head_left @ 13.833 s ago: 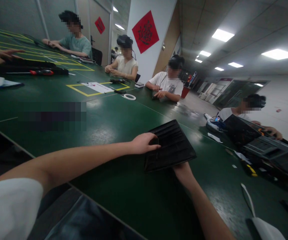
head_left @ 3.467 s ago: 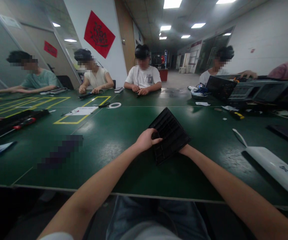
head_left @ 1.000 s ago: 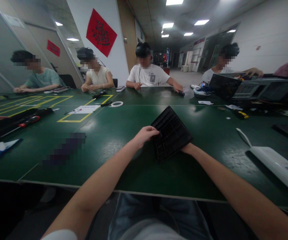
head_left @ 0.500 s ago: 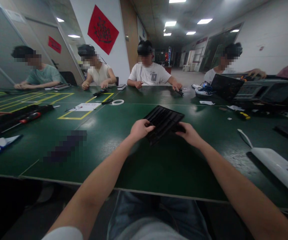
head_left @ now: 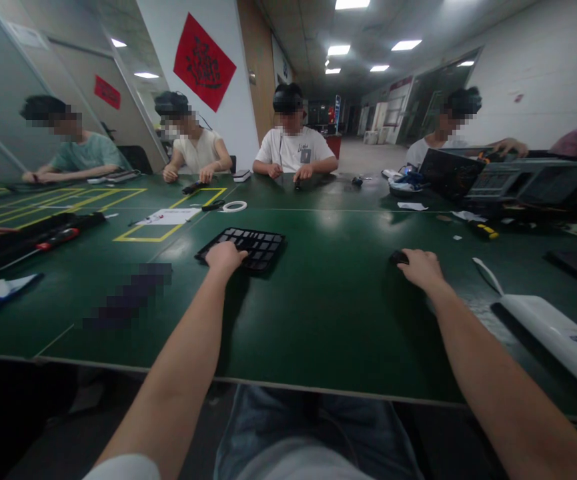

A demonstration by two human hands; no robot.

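Note:
A flat black compartment tray (head_left: 264, 252) with grey squares in its cells lies left of centre on the green table. My left hand (head_left: 225, 259) is closed on its near left part. To the right, my right hand (head_left: 422, 268) is closed on a small black object (head_left: 398, 257), low over the table or resting on it. The hand partly hides the object, and its kind cannot be made out.
A white case with a strap (head_left: 551, 337) lies at the right. A red-handled screwdriver (head_left: 58, 239) and a blue-and-white packet (head_left: 3, 293) are at the left. Further off are a tape roll (head_left: 235, 207) and a yellow-black tool (head_left: 484, 230). Several people sit opposite.
Both hands were together at the tilted black tray. My left hand has brought it left and down flat onto the table. My right hand has moved right with the small black object.

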